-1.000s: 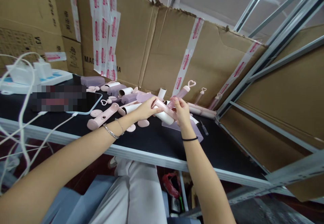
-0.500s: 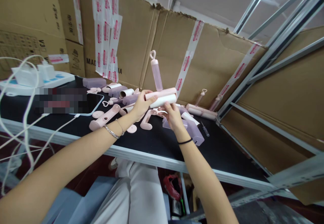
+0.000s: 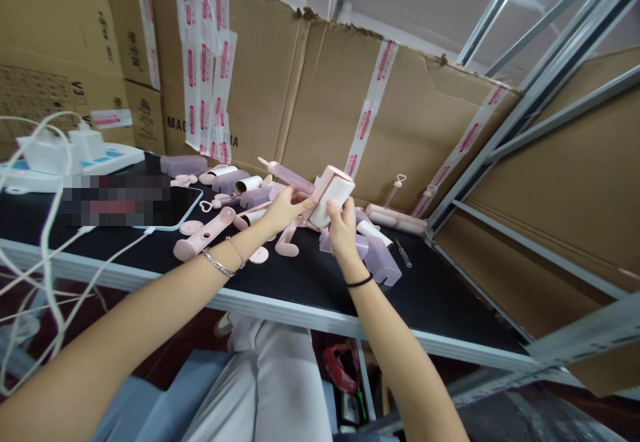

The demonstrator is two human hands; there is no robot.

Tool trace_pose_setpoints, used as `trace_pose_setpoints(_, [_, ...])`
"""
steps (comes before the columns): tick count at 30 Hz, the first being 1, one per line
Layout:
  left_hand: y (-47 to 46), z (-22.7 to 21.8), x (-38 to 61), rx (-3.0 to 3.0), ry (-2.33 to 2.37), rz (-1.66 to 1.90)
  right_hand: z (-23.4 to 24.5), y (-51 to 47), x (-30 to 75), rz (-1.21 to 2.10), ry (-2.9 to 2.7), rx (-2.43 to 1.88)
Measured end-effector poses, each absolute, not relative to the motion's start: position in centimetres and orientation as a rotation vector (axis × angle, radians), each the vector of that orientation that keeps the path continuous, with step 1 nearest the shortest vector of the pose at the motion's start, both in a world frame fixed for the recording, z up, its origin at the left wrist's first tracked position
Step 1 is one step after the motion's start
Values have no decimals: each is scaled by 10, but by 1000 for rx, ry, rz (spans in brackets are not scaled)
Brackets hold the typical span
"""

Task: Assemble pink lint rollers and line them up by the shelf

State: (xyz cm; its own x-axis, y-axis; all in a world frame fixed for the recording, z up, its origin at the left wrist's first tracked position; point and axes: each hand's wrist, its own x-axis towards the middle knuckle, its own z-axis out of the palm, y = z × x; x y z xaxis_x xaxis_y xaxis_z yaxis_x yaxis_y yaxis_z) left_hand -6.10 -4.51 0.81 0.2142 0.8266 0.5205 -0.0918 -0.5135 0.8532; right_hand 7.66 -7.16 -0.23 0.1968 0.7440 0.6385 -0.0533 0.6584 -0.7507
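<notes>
Both hands hold one pink lint roller [image 3: 330,192] just above the black table [image 3: 430,295]. My left hand [image 3: 283,209] pinches its frame where the translucent pink handle [image 3: 287,174] juts up and left. My right hand [image 3: 343,229] grips the white paper roll end from below, fingers curled round it. Under the hands lie several loose pink and purple roller parts, among them a purple cover [image 3: 383,262] and a pink handle piece [image 3: 203,234].
A tablet [image 3: 165,205] with white cables [image 3: 50,229] lies at the left, a white power strip [image 3: 75,159] behind it. Taped cardboard sheets [image 3: 310,95] wall the back. A metal rack frame [image 3: 500,162] rises at the right. A small screwdriver [image 3: 404,254] lies by the purple cover.
The roller has been turned: its handle, upright half a second ago, now points up and left, and the white roll tilts toward my right hand. A second ago it lay low among the parts.
</notes>
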Motion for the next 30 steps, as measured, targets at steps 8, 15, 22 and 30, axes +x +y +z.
trace_pose_setpoints(8, [-63,17,-72,2047,813,1785,18,-86,110,13,-1504,-769])
trace_pose_setpoints(15, [-64,26,-84,2472,815,1334,13,-76,117,-296,-1923,-844])
trace_pose_setpoints(22, [-55,29,-96,2719,919,1068,12,-73,119,-410,-2161,-991])
trace_pose_setpoints(30, [-53,16,-81,2682,1051,991,6,-77,105,-589,-2273,-1237])
